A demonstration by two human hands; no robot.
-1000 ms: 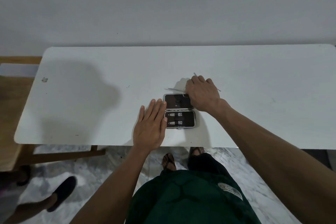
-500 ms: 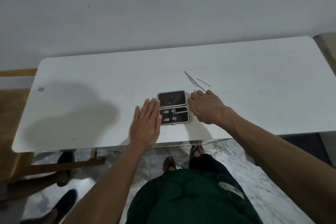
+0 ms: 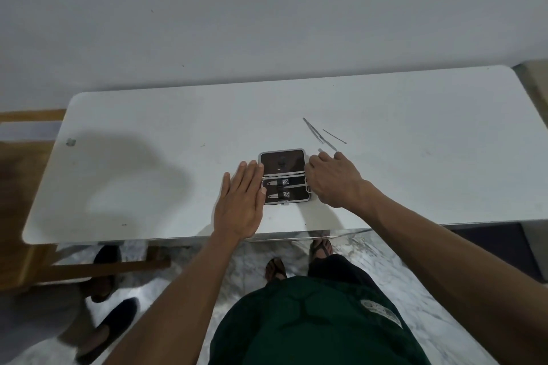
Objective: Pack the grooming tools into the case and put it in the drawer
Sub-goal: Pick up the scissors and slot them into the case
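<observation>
A small grey grooming case (image 3: 283, 163) lies open near the white table's (image 3: 148, 115) front edge. Two nail clippers (image 3: 280, 189) sit strapped in its near half. My left hand (image 3: 241, 201) rests flat on the table, fingertips touching the case's left edge. My right hand (image 3: 332, 181) is at the case's right edge, fingers curled round a thin metal tool (image 3: 320, 150) whose tip pokes out above them. Tweezers (image 3: 312, 130) and a thin metal pick (image 3: 334, 136) lie loose on the table just behind my right hand.
A plain wall stands right behind the table. A wooden bench (image 3: 17, 175) is at the left. Another person's feet in dark shoes (image 3: 109, 323) stand on the marble floor at the lower left. My own sandalled feet (image 3: 275, 270) are under the table's front edge.
My right hand has come back from the loose tools to the case's right edge, holding a thin tool. The left hand has stayed flat beside the case. The camera has swung a little.
</observation>
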